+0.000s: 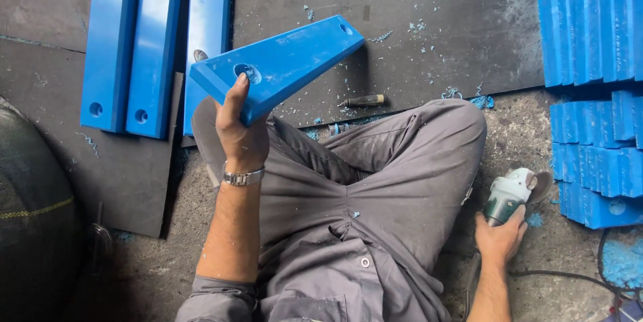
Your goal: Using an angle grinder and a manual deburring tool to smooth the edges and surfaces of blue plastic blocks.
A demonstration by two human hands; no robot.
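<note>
Two hands: left hand [240,136] clasps blue plastic bar [281,64] at 11 o'clock; right hand [499,238], fingers half-hidden, grips angle grinder [510,195] at 4 o'clock.

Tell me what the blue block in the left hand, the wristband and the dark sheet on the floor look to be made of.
Blue block in the left hand: looks like solid plastic, matte and evenly coloured, with curly blue shavings lying nearby.
Wristband: probably metal, silvery with shiny links.
Dark sheet: possibly rubber or coated board; flat, dull grey-black, scuffed. The look leaves it open.
</note>
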